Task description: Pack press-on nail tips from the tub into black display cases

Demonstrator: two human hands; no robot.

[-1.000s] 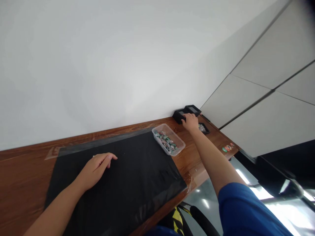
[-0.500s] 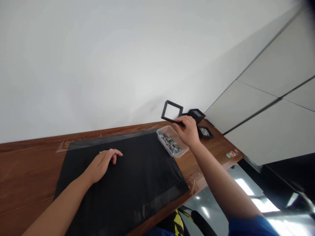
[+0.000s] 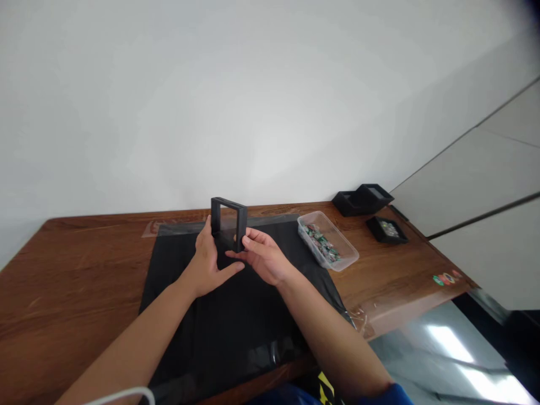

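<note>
A black square frame (image 3: 241, 226) with a clear middle stands upright above the black mat (image 3: 236, 320). My right hand (image 3: 265, 256) pinches its right side near the lower corner, thumb towards me. On the other side, my left hand (image 3: 206, 261) rests its fingers along the left edge of the frame. The left thumb is stretched out below the frame, away from those fingers, so this hand looks open. Parts of the left fingers are hidden behind the frame.
To the right of the mat sits a clear plastic tub (image 3: 346, 253) with many small coloured packets (image 3: 323, 243). Farther right are stacked black frames (image 3: 358, 199) and a black box (image 3: 382, 232) holding small pale pieces. Coloured stickers (image 3: 447, 278) lie near the table's right edge.
My right hand has brought the frame left from beside the stacked frames to over the mat. My left hand has risen to meet it. The view has turned left.
</note>
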